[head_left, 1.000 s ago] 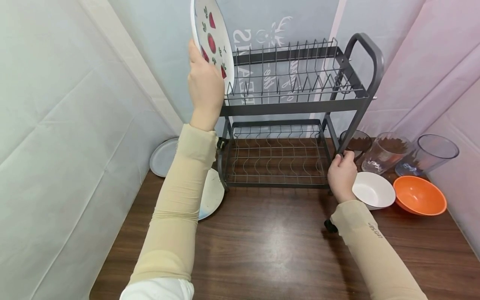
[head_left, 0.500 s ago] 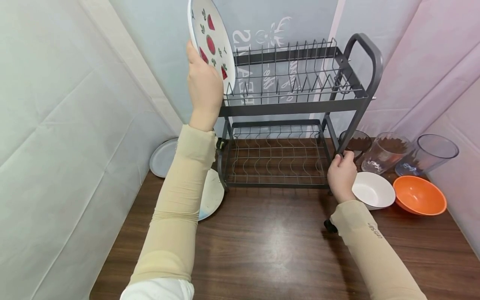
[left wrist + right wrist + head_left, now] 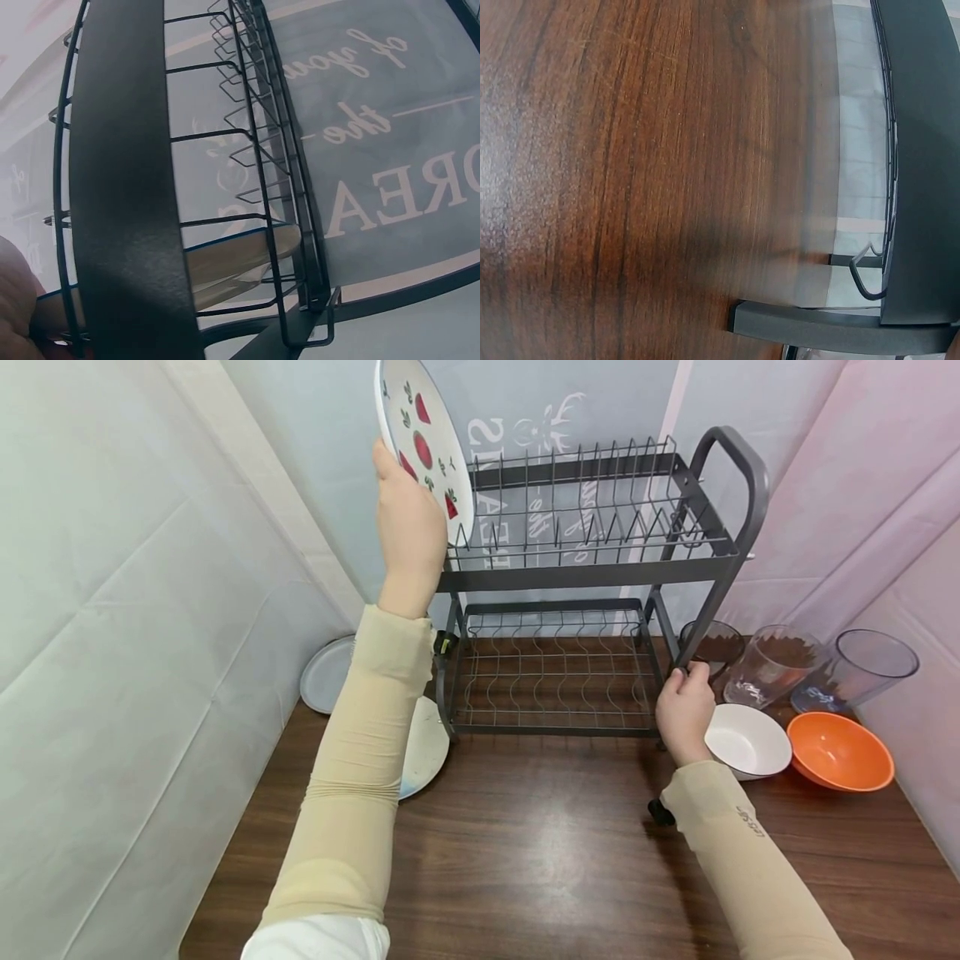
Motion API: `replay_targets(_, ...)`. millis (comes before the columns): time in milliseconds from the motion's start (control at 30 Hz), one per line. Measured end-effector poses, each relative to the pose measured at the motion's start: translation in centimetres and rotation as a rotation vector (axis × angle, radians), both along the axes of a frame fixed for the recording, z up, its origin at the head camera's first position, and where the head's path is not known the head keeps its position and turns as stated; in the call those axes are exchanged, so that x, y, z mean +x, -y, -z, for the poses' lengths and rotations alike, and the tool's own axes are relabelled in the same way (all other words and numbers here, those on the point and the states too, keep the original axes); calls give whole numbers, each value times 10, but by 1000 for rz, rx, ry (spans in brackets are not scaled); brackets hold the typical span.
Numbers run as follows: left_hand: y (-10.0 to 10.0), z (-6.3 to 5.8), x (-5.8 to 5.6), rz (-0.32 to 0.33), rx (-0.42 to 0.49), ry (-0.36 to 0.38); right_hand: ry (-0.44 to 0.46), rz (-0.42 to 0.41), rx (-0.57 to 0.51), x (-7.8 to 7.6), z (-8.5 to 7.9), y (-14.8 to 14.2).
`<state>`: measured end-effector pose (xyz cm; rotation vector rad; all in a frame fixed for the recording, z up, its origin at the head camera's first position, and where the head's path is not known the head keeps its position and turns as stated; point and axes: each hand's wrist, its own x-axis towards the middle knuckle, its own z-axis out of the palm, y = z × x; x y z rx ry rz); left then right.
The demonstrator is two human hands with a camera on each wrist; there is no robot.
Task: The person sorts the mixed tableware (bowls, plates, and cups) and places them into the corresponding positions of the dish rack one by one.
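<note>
1. Patterned plate (image 3: 435, 431), upper left of frame, steeply tilted at the left end of the rack's (image 3: 585, 577) top tier. Likely ceramic: stiff, slick, chippable; rim the best hold.
2. Plate extends up and right from left hand (image 3: 411, 531), which pinches its near rim; some fingers hidden.
3. Right hand (image 3: 686, 714), right of centre: curled on the rack's upright.

Below my right wrist I see the brown wood-grain table (image 3: 645, 165) filling most of the view, with a pale glare at its left edge and a soft, dark shadow towards the middle. Along the right side runs a broad, dark bar of the rack (image 3: 928, 172), a bent wire (image 3: 859, 279) beside it and a square-ended leg (image 3: 832, 328) stretching across the bottom. Between table and bar I see a strip of pale sheet (image 3: 859, 112).
</note>
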<state>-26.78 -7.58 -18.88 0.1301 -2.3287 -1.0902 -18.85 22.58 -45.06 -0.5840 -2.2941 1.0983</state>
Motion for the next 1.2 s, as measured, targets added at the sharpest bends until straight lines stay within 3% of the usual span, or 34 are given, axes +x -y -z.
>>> replay_targets(267, 1, -2, 2, 17, 14, 46, -3, -5, -5, 0, 0, 0)
replay_targets(433, 2, -1, 1, 83, 116, 24, -7, -10, -6, 2, -2, 1)
replay_targets(667, 3, 2, 0, 80, 88, 0, -6, -1, -7, 5, -4, 3)
replay_targets(833, 4, 5, 1, 96, 62, -59, 2, -2, -12, 4, -5, 3)
replay_targets(1000, 5, 6, 2, 105, 84, -73, 3, -9, -11, 3, -3, 3)
replay_targets(1200, 7, 5, 4, 97, 19, -87, 11, 0, -11, 3, -3, 2)
